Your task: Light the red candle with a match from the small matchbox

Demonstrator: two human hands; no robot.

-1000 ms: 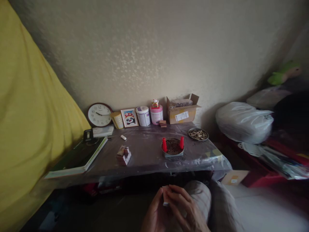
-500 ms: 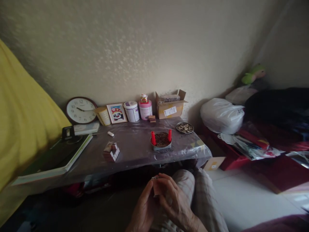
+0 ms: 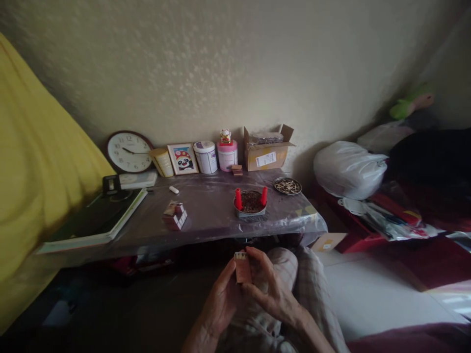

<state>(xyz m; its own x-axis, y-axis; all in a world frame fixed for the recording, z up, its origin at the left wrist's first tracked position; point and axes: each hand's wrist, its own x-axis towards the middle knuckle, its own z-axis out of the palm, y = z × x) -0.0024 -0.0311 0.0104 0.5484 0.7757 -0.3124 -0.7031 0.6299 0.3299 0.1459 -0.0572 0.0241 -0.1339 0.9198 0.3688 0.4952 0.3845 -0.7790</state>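
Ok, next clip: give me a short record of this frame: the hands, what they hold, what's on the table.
left hand: grips the small box from its left side
right hand: fingers on the small box, right side
small box: upright, over the lap, short of the table
table centre: bowl with two red candles
table right: dish of sticks
table left: book, clock by the wall
table back: cardboard box
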